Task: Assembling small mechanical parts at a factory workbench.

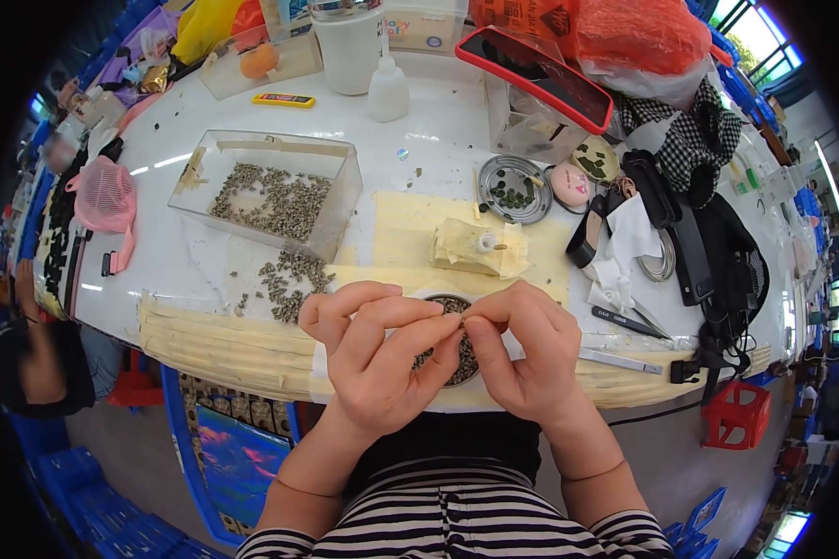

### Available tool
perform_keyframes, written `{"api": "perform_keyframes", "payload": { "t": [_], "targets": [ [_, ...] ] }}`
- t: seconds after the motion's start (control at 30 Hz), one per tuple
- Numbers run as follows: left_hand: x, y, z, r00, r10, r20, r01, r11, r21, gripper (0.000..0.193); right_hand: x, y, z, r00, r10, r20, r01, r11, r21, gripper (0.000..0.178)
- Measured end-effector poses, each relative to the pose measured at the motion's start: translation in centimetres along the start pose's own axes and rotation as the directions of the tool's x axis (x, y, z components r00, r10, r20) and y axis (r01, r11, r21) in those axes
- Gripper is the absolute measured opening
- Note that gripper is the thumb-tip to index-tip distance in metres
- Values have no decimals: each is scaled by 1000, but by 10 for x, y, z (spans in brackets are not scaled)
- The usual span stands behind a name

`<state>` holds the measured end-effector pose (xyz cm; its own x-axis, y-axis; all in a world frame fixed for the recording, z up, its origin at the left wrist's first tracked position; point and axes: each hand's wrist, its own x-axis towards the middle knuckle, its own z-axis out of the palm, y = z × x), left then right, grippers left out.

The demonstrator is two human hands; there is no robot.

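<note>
My left hand (371,361) and my right hand (529,359) meet fingertip to fingertip near the table's front edge. Both are closed in a pinch, thumb against index finger. Whatever they pinch is too small to make out. Right below them sits a round dish (448,296) of small grey-brown metallic pieces (460,365), partly hidden by my fingers. A loose heap of similar small pieces (294,284) lies to the left of my left hand. Just beyond my hands stands a block wrapped in cream tape (452,247) with a small white fitting (486,242) on top.
A clear plastic box (345,200) with more small pieces stands at left. Behind are a white squeeze bottle (389,93) and a red-cased phone (536,79). A round dish of dark bits (511,194) lies beyond the block; tweezers (629,321) lie at right.
</note>
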<state>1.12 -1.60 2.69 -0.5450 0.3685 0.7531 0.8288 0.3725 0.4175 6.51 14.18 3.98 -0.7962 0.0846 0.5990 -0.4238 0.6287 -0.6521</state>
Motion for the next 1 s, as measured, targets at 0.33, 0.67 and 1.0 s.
{"api": "perform_keyframes", "payload": {
  "t": [0.33,0.67,1.0],
  "targets": [
    [-1,-1,3,1000,0,-25,0,1000,-21,22,0,1,0,998,-58,-16,57,997,-54,10],
    [-2,-4,8,997,6,-78,-8,1000,-22,26,0,0,1,999,-43,-26,42,998,-49,10],
    [-2,-5,9,997,8,-81,-10,1000,-18,24,1,1,1,999,-32,-33,31,998,-51,10]
  ]
}}
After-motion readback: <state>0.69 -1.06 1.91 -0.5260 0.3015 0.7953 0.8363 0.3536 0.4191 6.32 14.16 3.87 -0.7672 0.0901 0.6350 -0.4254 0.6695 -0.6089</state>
